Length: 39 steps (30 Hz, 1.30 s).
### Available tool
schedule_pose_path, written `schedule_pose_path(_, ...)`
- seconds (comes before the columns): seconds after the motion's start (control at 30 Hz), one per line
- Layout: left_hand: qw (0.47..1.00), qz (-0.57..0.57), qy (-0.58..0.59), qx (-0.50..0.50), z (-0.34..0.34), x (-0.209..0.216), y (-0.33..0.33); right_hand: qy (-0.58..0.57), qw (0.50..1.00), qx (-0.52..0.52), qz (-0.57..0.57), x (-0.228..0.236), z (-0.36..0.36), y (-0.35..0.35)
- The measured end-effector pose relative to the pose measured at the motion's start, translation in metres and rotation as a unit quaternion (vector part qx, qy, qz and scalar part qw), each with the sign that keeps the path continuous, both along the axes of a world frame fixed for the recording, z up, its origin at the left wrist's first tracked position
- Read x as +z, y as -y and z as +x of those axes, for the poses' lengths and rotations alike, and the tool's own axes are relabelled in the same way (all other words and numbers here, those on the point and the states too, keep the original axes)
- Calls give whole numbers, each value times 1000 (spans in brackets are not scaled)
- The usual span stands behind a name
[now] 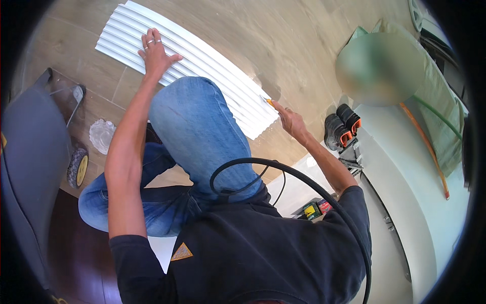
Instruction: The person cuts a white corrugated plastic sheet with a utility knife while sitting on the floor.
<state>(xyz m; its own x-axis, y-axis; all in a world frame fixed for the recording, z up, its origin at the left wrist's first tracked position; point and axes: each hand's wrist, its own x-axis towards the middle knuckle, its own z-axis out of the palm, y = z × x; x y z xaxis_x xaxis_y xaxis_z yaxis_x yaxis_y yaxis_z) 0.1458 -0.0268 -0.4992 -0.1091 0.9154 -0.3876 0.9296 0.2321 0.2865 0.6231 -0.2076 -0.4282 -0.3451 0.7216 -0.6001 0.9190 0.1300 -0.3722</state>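
A long white ribbed panel (190,58) lies flat on the wood-look floor, slanting from the far left toward the middle. My left hand (156,57) rests on its far-left half, palm down with fingers spread, rings on some of them. Near the panel's right end, my right hand (292,123) is closed around a slim orange-handled tool (270,102). The thin tip of that tool meets the panel's surface; its exact kind is too small to tell. My bent knee (195,101) in blue jeans comes up against the panel's near edge.
At the right stand dark shoes (336,129) with orange lining. Behind them are a pale curved surface (400,152), a wooden stick (428,147) and green cloth (440,137). Left are a grey cover (35,162), a wheel (78,167) and a crumpled whitish piece (102,136). A black cable (304,177) loops in front.
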Motion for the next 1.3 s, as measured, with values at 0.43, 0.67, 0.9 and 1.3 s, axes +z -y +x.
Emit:
schedule_pose_path(0.43,1000,-1,13,-5,-7,0,3,24,999,-29,-15,4,14,29)
schedule_pose_path(0.67,1000,-2,12,-17,1,3,-3,26,996,-80,19,34,41,63)
schedule_pose_path(0.9,973,214,13,-85,-41,-63,4,-85,955,-232,166,75,-28,19)
schedule_pose_path(1.3,997,-79,17,2,-17,4,1,-92,843,-404,344,191,-90,56)
